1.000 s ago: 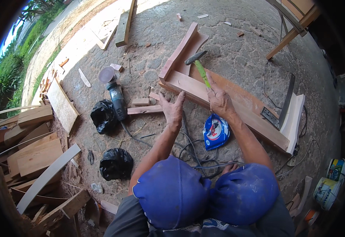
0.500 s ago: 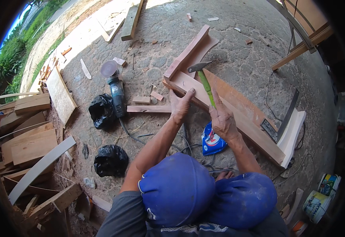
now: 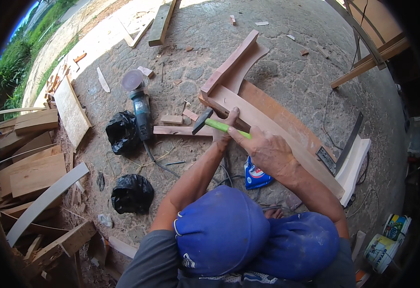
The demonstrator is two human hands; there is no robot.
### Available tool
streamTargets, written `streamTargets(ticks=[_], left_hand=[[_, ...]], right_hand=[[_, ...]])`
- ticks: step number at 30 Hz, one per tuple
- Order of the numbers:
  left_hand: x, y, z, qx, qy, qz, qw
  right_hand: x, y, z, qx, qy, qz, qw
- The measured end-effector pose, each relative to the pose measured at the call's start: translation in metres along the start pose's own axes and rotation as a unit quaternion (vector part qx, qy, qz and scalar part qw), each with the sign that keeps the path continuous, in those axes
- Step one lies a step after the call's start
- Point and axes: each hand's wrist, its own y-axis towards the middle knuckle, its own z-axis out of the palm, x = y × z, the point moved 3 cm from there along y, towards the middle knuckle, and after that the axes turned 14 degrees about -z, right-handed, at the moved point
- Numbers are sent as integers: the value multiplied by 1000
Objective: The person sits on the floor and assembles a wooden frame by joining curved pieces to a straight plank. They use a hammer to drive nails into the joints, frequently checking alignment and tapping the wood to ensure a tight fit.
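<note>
My right hand (image 3: 269,151) grips the green handle of a hammer (image 3: 218,126). Its black head (image 3: 202,121) points down to the left, just off the near end of a long reddish plank (image 3: 286,132) lying on the stone floor. My left hand (image 3: 225,128) rests against that plank end with its fingers stretched up, partly behind the hammer handle. A curved wooden piece (image 3: 238,62) butts onto the plank's far end. A thin wood strip (image 3: 178,130) lies left of the hammer head.
An angle grinder (image 3: 140,108) with its cable lies to the left, beside two black bags (image 3: 122,132) (image 3: 132,193). Stacked boards (image 3: 37,168) crowd the left edge. A blue packet (image 3: 255,176) lies near my knees, a white curved board (image 3: 359,161) and paint cans (image 3: 387,240) at right.
The hammer has swung from above the plank down to the left, its head now low by the plank's end. My left hand stayed at the plank end.
</note>
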Motion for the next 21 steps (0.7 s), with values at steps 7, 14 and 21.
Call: streamTargets(ticks=[7, 14, 21], left_hand=[[33, 20, -10, 39, -51, -41, 997], [23, 10, 0, 38, -64, -74, 994], [27, 21, -15, -24, 59, -15, 998]], right_hand=[[-9, 25, 4, 74, -6, 25, 997], [-17, 21, 14, 76, 21, 32, 996], [-15, 15, 9, -25, 200, 78, 976]])
